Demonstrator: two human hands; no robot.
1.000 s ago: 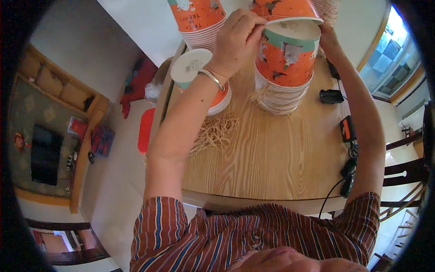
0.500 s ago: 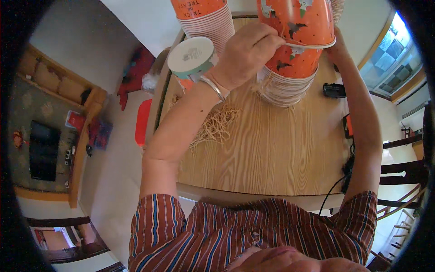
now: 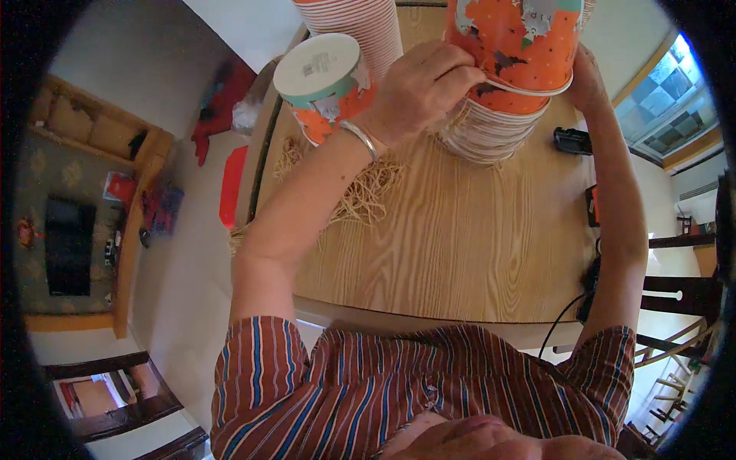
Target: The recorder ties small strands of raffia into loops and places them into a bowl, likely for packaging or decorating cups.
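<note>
An orange paper bucket (image 3: pixel 514 54) with grey and black figures is upside down over a stack of nested buckets (image 3: pixel 494 138), whose pale rims show below a thin orange band. My left hand (image 3: pixel 425 88) pinches the bucket's white rim at its left side. On the right side, my right hand (image 3: pixel 589 84) lies against the bucket, its fingers mostly hidden behind it. Thin straw-coloured strands hang at the left of the stack. Beside my left wrist, another upside-down bucket (image 3: pixel 326 84) shows its white base and green band.
A taller stack of buckets (image 3: pixel 356 31) stands at the far left of the wooden table (image 3: pixel 429 253). Loose straw-coloured strands (image 3: pixel 364 195) lie under my left forearm. A black device (image 3: pixel 573 141) sits near my right forearm, and a black cable (image 3: pixel 563 326) hangs over the near edge.
The bucket in my hands has come down farther over the stack, so less orange shows beneath its rim. Both hands keep their places at the rim. The view has shifted slightly.
</note>
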